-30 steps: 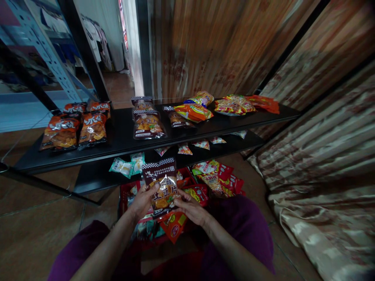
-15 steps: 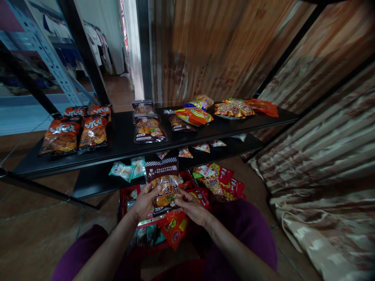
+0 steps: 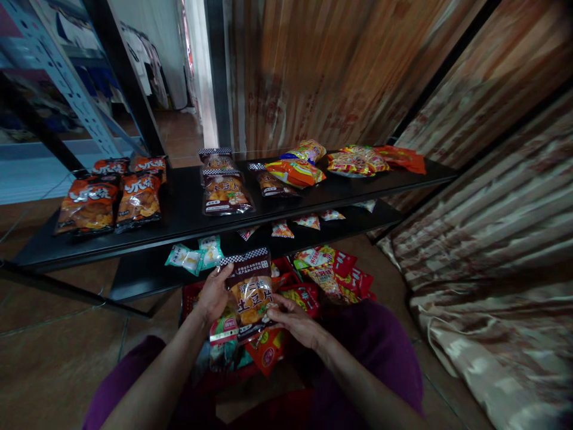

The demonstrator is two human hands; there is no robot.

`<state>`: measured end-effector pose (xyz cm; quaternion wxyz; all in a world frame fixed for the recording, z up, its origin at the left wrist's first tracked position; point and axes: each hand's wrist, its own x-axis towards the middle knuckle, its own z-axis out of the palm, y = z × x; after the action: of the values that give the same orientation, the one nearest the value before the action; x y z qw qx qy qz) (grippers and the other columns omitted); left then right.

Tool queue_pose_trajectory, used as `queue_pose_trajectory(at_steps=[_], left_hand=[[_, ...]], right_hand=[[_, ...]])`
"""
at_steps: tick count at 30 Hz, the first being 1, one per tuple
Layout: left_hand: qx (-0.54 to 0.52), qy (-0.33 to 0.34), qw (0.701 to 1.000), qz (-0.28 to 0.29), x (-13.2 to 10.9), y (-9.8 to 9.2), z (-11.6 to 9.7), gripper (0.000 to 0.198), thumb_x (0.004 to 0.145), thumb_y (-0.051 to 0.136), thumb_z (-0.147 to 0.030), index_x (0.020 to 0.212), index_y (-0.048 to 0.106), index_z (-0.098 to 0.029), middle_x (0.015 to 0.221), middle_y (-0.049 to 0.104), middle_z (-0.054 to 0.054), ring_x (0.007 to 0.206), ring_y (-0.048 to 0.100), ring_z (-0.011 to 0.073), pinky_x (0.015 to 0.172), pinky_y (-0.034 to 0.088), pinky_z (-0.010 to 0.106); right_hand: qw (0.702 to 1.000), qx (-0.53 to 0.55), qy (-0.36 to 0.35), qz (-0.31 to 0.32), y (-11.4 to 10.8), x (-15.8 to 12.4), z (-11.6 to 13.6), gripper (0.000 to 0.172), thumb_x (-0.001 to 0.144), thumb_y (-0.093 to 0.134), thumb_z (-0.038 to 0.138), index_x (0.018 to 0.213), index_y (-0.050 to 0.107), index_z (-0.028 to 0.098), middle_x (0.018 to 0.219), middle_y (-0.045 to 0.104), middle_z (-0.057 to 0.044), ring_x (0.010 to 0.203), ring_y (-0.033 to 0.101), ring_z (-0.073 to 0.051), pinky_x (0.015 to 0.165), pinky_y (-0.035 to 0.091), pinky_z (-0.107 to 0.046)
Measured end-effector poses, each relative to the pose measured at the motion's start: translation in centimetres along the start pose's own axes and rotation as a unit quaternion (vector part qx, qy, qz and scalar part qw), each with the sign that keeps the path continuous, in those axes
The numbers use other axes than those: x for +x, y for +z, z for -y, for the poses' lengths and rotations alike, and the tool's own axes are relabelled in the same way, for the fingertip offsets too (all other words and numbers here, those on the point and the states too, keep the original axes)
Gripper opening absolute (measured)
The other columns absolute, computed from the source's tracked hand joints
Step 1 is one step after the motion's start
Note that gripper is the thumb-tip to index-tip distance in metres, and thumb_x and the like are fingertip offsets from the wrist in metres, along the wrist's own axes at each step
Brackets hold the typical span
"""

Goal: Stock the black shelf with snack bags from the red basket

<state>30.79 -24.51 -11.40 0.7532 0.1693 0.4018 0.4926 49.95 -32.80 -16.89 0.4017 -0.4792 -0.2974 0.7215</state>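
Observation:
A brown snack bag with a checkered top edge is held upright in front of me by both hands. My left hand grips its left side, fingers curled up near the top corner. My right hand holds its lower right corner, fingers closed on it. Below the bag sits a red basket full of mixed snack packets, including red ones and an orange one.
A black shelf carries orange-brown bags at left, matching brown bags in the middle and yellow-orange packets at right. A lower shelf holds small packets. Curtains hang behind and to the right.
My left hand has slid up the bag's left edge toward the top corner. The bag has dropped slightly and tilted a little.

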Motion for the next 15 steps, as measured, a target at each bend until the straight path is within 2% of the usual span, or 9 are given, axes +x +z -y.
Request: queue_pose_trajectory(at_steps=[2, 6, 11, 15], left_hand=[[0.003, 0.001, 1.000, -0.019, 0.3, -0.3, 0.0, 0.028, 0.061, 0.079, -0.023, 0.081, 0.061, -0.017, 0.076, 0.072, 0.003, 0.077, 0.070, 0.0208, 0.075, 0.055, 0.033], [0.012, -0.004, 1.000, -0.005, 0.6, -0.9, 0.1, 0.026, 0.063, 0.077, -0.022, 0.083, 0.062, -0.016, 0.077, 0.072, 0.004, 0.076, 0.070, 0.0204, 0.072, 0.056, 0.033], [0.004, 0.018, 0.999, -0.040, 0.6, -1.2, 0.3, 0.020, 0.067, 0.074, -0.020, 0.082, 0.062, -0.017, 0.078, 0.072, 0.003, 0.073, 0.069, 0.0170, 0.072, 0.056, 0.030], [0.012, 0.018, 1.000, -0.008, 0.4, -1.2, 0.0, 0.018, 0.070, 0.073, -0.026, 0.084, 0.063, -0.018, 0.080, 0.072, 0.004, 0.079, 0.069, 0.0188, 0.077, 0.056, 0.032]], right_hand=[[1.000, 0.000, 0.004, -0.003, 0.0, 0.1, -0.2, 0.055, 0.058, 0.083, 0.038, 0.107, 0.066, 0.022, 0.093, 0.071, -0.003, 0.081, 0.067, -0.018, 0.076, 0.052, -0.035], [1.000, 0.008, 0.020, -0.019, 0.1, 0.3, -0.6, 0.053, 0.057, 0.084, 0.035, 0.104, 0.066, 0.020, 0.088, 0.070, -0.002, 0.077, 0.067, -0.016, 0.073, 0.053, -0.033], [0.999, 0.012, 0.026, -0.014, 0.3, 0.5, -0.9, 0.052, 0.058, 0.084, 0.032, 0.104, 0.065, 0.019, 0.088, 0.070, -0.002, 0.078, 0.067, -0.016, 0.074, 0.053, -0.031], [0.999, 0.026, 0.028, -0.038, 0.5, 0.6, -1.3, 0.060, 0.054, 0.086, 0.032, 0.107, 0.063, 0.019, 0.092, 0.069, -0.002, 0.079, 0.067, -0.015, 0.071, 0.054, -0.030]])
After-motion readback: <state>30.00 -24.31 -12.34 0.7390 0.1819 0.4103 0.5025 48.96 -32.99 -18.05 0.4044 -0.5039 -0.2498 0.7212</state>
